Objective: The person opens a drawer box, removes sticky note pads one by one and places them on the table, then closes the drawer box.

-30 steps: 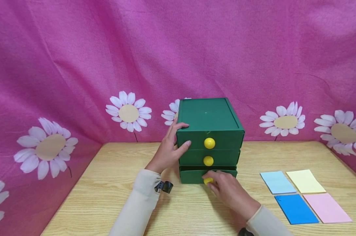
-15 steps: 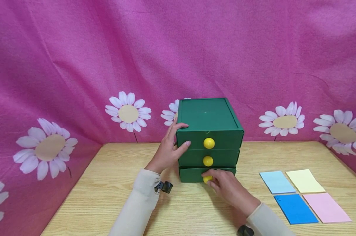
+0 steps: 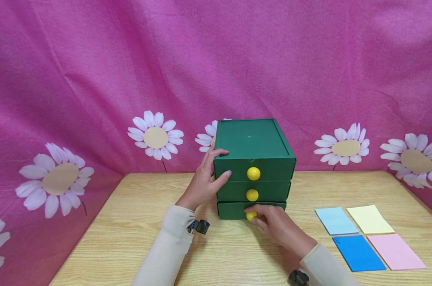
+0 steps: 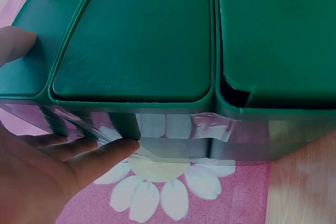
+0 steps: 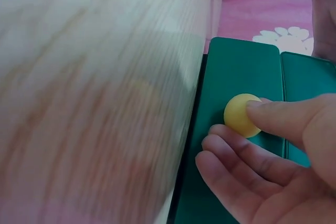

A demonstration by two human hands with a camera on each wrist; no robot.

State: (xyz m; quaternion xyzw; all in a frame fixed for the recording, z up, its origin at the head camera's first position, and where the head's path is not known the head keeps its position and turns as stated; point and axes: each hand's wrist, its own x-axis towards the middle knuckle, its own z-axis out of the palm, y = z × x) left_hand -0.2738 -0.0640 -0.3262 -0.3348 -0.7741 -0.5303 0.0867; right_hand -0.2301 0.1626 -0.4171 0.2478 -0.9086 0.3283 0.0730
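A green drawer cabinet (image 3: pixel 253 139) with three stacked drawers stands on the table, each drawer bearing a round yellow knob. My left hand (image 3: pixel 201 182) rests on its left front corner, thumb against the top drawer's front and one finger over the top edge. In the left wrist view, the other fingers lie fairly straight on the cabinet's side. My right hand (image 3: pixel 278 226) pinches the bottom drawer's yellow knob (image 5: pixel 241 115) between thumb and forefinger. That bottom drawer (image 3: pixel 231 211) sits almost flush, with a thin dark gap at its upper right edge.
Right of the cabinet lie light blue (image 3: pixel 336 221), pale yellow (image 3: pixel 370 219), blue (image 3: pixel 359 253) and pink (image 3: pixel 396 251) note pads in two rows. Behind the wooden table (image 3: pixel 137 238) hangs a pink cloth (image 3: pixel 216 59) printed with white flowers.
The bottom drawer has slid inward, and the dark gap above its front has narrowed to a thin line. My right hand has moved in with the knob; my left hand stays put.
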